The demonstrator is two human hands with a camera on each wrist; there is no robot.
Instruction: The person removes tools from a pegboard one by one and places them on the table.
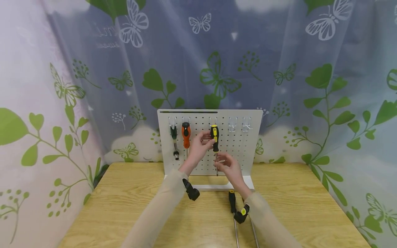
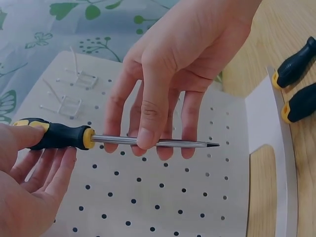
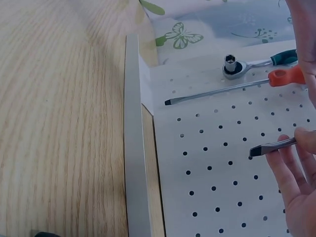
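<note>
A black-and-yellow screwdriver point(image 1: 214, 132) stands upright in front of the white pegboard point(image 1: 232, 155), handle up and flat tip down. My left hand point(image 1: 199, 148) holds its handle, thumb on one side and fingers on the other, as the left wrist view shows. Lower down, my right hand point(image 1: 230, 167) pinches the metal shaft point(image 2: 168, 143) between thumb and fingers. To the left, an orange screwdriver point(image 1: 186, 132) and a green-handled ratchet wrench point(image 1: 174, 137) hang on the board. Whether the held screwdriver's handle touches the hook behind it I cannot tell.
Clear plastic hooks point(image 1: 232, 124) with nothing on them sit at the board's upper right. Two more black-and-yellow screwdrivers lie on the wooden table point(image 1: 124, 199) by my right forearm; one shows its handle point(image 1: 232, 201). A patterned curtain point(image 1: 257, 93) hangs behind.
</note>
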